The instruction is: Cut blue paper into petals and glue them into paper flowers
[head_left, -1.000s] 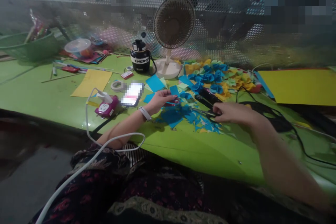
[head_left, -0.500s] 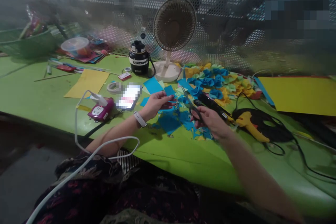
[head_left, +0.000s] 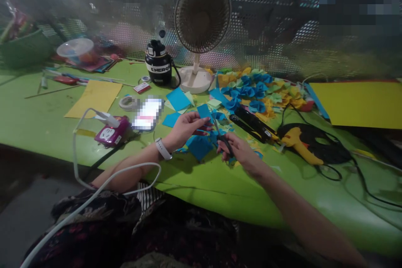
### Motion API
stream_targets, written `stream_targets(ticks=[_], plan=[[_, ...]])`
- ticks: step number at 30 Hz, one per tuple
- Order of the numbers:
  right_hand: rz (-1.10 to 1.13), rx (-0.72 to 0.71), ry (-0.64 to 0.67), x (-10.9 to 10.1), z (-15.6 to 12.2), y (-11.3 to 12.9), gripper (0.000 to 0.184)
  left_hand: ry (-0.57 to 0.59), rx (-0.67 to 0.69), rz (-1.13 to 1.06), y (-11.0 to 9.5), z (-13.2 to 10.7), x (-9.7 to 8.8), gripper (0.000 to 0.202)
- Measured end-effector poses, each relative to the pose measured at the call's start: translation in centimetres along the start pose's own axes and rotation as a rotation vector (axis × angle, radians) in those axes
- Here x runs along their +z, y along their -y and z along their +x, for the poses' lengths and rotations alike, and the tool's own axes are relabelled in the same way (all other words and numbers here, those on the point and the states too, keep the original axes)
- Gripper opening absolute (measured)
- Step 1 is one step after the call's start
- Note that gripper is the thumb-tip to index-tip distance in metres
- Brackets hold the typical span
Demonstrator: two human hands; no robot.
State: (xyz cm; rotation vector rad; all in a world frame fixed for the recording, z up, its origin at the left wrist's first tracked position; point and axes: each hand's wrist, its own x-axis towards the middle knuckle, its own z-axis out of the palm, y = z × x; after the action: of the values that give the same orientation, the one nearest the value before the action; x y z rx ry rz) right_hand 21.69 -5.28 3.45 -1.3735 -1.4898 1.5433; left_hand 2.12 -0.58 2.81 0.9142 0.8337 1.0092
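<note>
Between the thumb and fingers of my left hand (head_left: 190, 127) is a small piece of blue paper (head_left: 204, 111). My right hand (head_left: 236, 147) grips a pair of dark-handled scissors (head_left: 226, 142), their blades pointing up and away, close against the paper's right edge. Whether the blades touch the paper is hard to make out. Below my left hand lies a larger blue paper piece (head_left: 198, 146). More blue squares (head_left: 178, 99) and light green pieces lie just beyond it. Crumpled blue, yellow and green paper shapes (head_left: 251, 90) are heaped behind my right hand.
A glue gun (head_left: 300, 146) on a black round mat and a black hair straightener (head_left: 253, 125) lie at right. The fan (head_left: 202, 16) and black bottle (head_left: 158, 65) stand behind. Left are a phone (head_left: 147, 113), tape (head_left: 128, 102) and purple socket adapter (head_left: 112, 134) with a white cable.
My right hand has brought the scissors left and closer to the blue paper in my left hand. The whole view has shifted slightly.
</note>
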Motion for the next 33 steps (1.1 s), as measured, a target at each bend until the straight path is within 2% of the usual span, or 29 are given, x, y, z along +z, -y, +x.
stream_targets(ticks=[7, 16, 25, 33], plan=[[-0.021, -0.014, -0.048, 0.0, 0.0, -0.4, 0.058, 0.043, -0.015, 0.048, 0.2, -0.2, 0.0, 0.038], [-0.036, -0.045, -0.046, 0.0, 0.1, -0.8, 0.054, -0.005, 0.002, 0.038, 0.2, -0.1, -0.1, 0.037], [-0.064, -0.105, -0.110, -0.1, 0.1, -1.2, 0.052, 0.054, -0.008, 0.045, 0.2, -0.3, 0.1, 0.037], [-0.059, -0.124, -0.103, -0.2, 0.3, -1.7, 0.050, 0.053, 0.005, 0.050, 0.1, -0.3, 0.0, 0.037]])
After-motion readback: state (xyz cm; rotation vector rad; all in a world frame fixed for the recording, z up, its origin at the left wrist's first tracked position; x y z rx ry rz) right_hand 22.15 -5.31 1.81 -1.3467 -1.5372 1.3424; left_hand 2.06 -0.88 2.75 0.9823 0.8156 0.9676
